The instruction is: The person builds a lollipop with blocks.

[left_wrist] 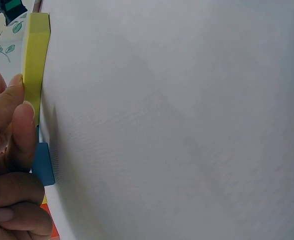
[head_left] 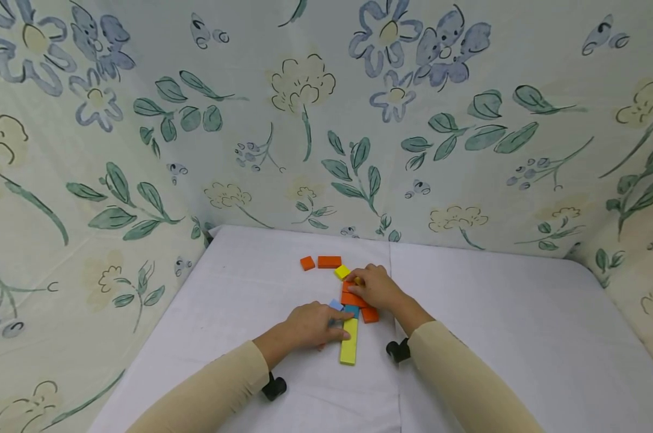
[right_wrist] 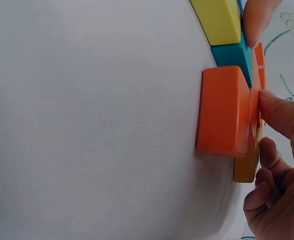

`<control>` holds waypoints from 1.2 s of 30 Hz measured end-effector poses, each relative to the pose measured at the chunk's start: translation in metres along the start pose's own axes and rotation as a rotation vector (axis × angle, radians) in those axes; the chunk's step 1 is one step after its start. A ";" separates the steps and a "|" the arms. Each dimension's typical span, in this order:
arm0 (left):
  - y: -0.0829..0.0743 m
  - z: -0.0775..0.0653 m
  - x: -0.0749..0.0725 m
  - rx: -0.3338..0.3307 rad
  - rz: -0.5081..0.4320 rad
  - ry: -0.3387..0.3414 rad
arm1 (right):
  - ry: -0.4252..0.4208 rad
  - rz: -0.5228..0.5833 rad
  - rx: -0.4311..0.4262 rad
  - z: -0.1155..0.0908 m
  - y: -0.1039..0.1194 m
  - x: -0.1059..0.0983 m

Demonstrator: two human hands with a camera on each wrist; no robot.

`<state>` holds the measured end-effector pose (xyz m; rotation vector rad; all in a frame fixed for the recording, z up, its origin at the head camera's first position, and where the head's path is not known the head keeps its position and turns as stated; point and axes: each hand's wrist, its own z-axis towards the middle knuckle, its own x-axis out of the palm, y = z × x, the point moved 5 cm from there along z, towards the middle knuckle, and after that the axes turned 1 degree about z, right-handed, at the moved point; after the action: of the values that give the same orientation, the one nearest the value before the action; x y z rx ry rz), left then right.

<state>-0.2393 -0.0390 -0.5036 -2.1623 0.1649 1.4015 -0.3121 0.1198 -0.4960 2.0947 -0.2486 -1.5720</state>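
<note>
Flat on the white cloth, a long yellow block (head_left: 348, 352) meets a blue block (head_left: 353, 309). My left hand (head_left: 311, 325) has its index finger extended onto the blue block and its thumb at the yellow block's side. Beyond it, my right hand (head_left: 377, 287) pinches an orange block (head_left: 346, 287) between thumb and index finger. A second orange block (head_left: 350, 299) lies against that one on the near side. Another orange block (right_wrist: 222, 112) sits beside the blue one, to its right in the head view. Amber-yellow block (right_wrist: 245, 169) is close under my right fingers, partly hidden.
Past the hands lie a yellow block (head_left: 342, 272), an orange bar (head_left: 329, 262) and a small orange block (head_left: 307, 263). A light blue block (head_left: 335, 304) shows beside my left hand. Floral fabric (head_left: 304, 150) rises behind the white-covered table (head_left: 478, 313).
</note>
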 end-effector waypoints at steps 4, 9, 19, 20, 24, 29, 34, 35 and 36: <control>0.000 0.000 -0.001 -0.008 0.002 0.006 | -0.006 0.007 -0.008 0.000 0.000 0.000; 0.000 -0.002 -0.002 -0.015 -0.003 0.007 | -0.015 0.015 -0.021 -0.001 0.000 0.000; -0.001 -0.002 -0.001 -0.020 -0.006 0.016 | -0.064 0.102 0.038 -0.022 -0.013 -0.015; -0.001 -0.002 -0.001 -0.021 -0.005 0.017 | -0.066 0.108 0.042 -0.025 -0.015 -0.016; -0.002 -0.002 -0.001 -0.032 -0.007 0.021 | -0.044 0.121 0.077 -0.039 -0.026 -0.015; -0.003 -0.003 -0.001 -0.029 -0.005 0.019 | 0.010 0.050 0.109 -0.053 -0.034 -0.005; -0.003 -0.004 -0.002 -0.028 -0.003 0.011 | 0.019 -0.019 0.091 -0.060 -0.034 0.003; -0.003 -0.004 -0.002 -0.027 -0.002 0.010 | 0.018 -0.027 0.089 -0.061 -0.035 0.004; -0.003 -0.004 -0.002 -0.027 0.000 0.009 | 0.018 -0.029 0.088 -0.062 -0.035 0.005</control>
<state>-0.2360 -0.0383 -0.4996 -2.1912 0.1502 1.4014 -0.2581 0.1650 -0.5049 2.1878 -0.2865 -1.5848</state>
